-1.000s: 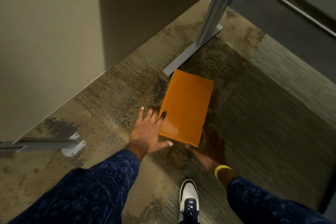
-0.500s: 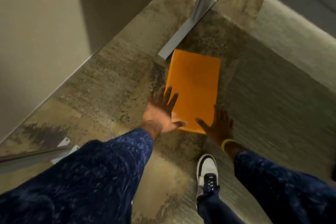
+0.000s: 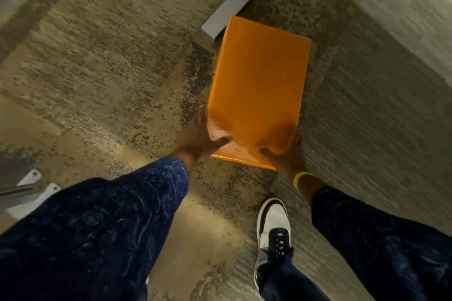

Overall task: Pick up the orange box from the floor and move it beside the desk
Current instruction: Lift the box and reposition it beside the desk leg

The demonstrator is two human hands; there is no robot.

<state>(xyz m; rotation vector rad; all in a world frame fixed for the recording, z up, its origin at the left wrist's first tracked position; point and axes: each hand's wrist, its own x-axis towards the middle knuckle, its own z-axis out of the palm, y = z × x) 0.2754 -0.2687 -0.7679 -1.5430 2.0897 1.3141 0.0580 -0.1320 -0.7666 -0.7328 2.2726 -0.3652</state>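
Note:
A glossy orange box point(image 3: 259, 85) lies on the mottled carpet, its far left corner next to the grey desk foot point(image 3: 234, 0). My left hand point(image 3: 200, 138) clasps the box's near left corner, thumb on top and fingers down the side. My right hand point(image 3: 286, 154), with a yellow wristband, clasps the near right corner the same way. Whether the box is off the floor I cannot tell.
My right shoe point(image 3: 274, 230), white and black, stands on the carpet just behind the box. A white metal bracket and rail point(image 3: 29, 188) sit at the left edge. Paler striped carpet point(image 3: 391, 105) spreads to the right.
Both hands moved from hovering open beside the box's near end to closing on its two near corners. The view dropped closer to the floor.

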